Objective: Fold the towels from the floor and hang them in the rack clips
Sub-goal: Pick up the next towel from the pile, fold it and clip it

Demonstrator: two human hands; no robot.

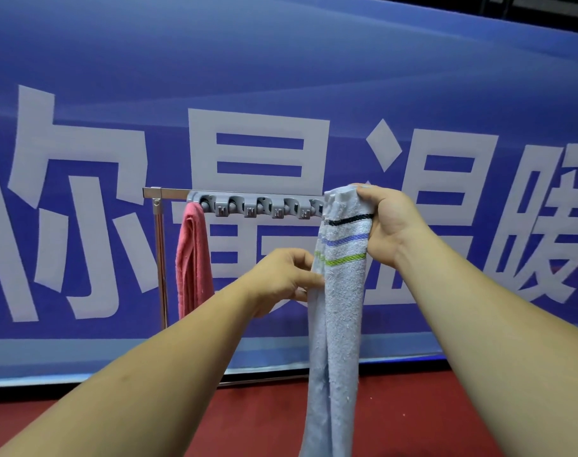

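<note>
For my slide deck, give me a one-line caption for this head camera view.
Both hands, right and left, hold a striped towel up beside the clip rack, where a pink towel hangs.

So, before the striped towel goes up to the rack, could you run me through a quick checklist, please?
1. Right hand grips the top of the striped towel: ok.
2. Left hand pinches the towel's left edge: ok.
3. Towel folded into a narrow strip: ok, though its lower end runs out of view.
4. Free clips on the clip rack: ok, several look empty.
5. Pink towel already hangs at the rack's left end: ok.
6. Clip behind the striped towel's top: cannot tell, hidden.
</note>
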